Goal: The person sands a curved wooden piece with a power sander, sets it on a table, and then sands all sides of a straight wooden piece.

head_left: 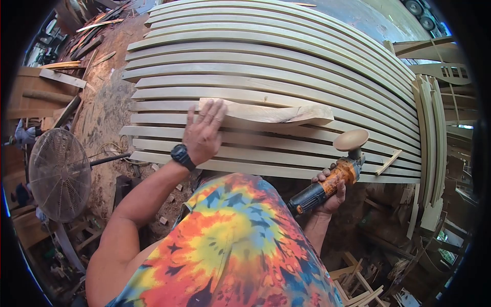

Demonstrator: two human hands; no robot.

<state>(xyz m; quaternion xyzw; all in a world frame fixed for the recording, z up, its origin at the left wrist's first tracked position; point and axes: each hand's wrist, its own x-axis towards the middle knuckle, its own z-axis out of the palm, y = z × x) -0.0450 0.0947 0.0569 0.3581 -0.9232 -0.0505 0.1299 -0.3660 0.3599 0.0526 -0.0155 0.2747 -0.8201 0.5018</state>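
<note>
My left hand (203, 130) lies with fingers stretched out over the left end of a curved, pale wooden piece (271, 113). The piece rests across a row of long wooden slats (266, 66), and its right end is thicker. In my right hand (333, 197) is an orange and black angle grinder (327, 183), gripped round its body. A round, tan sanding disc (351, 139) is fitted to its head, facing up and apart from the wooden piece. Whether the disc is spinning cannot be made out.
A large round fan (60, 175) stands at the left. A small wooden stick (388, 162) lies on the slats right of the disc. Upright boards (428, 138) line the right end. Scrap wood (358, 281) is heaped at lower right.
</note>
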